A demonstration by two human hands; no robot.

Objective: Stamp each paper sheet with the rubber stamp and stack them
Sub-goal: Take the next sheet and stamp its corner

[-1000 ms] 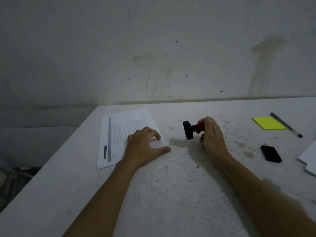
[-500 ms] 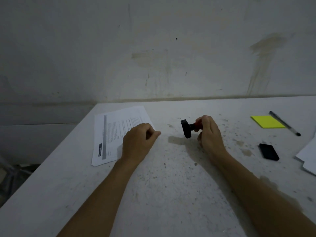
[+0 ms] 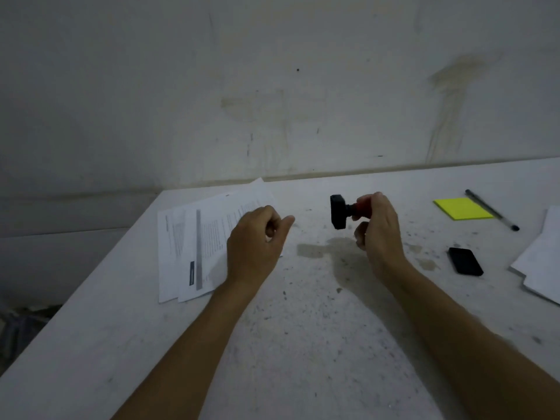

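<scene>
My right hand (image 3: 378, 234) grips the red-handled black rubber stamp (image 3: 348, 211) above the counter (image 3: 303, 344); my left hand (image 3: 254, 241), loosely curled, holds nothing over the printed white sheets (image 3: 194, 237) stacked left. More white sheets (image 3: 542, 262) wait right.

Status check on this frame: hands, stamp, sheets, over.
Right hand grips red-handled black rubber stamp, held off table. Left hand loosely curled over printed white paper sheets, holding nothing. Nothing blocking.
</scene>
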